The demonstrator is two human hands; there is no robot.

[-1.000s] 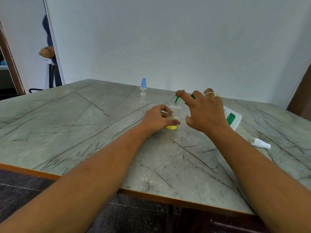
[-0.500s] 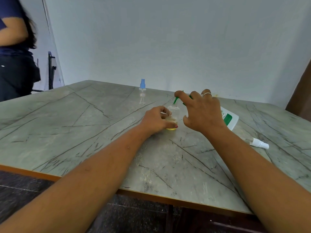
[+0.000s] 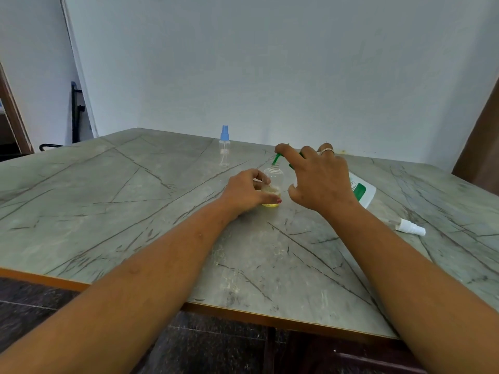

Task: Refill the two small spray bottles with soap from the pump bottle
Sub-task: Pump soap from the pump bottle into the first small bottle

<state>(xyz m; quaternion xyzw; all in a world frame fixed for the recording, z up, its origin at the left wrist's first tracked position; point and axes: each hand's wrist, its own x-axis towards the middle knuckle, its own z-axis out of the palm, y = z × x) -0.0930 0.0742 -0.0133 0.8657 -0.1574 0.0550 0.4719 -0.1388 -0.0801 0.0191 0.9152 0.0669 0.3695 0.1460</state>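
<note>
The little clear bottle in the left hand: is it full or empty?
Partly filled. The small bottle holds yellow liquid only near its base; above that it looks clear. The left hand grips it upright.

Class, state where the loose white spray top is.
Head view, right side: the spray top lies on the table, just nearer than the pump bottle.

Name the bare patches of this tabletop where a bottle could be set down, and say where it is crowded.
Free: the wide stretch of table left of the blue-capped bottle and left hand; the near strip between both forearms. Crowded: the centre, where left hand grips the open bottle, right hand curls over the pump bottle, white sprayer alongside.
</note>
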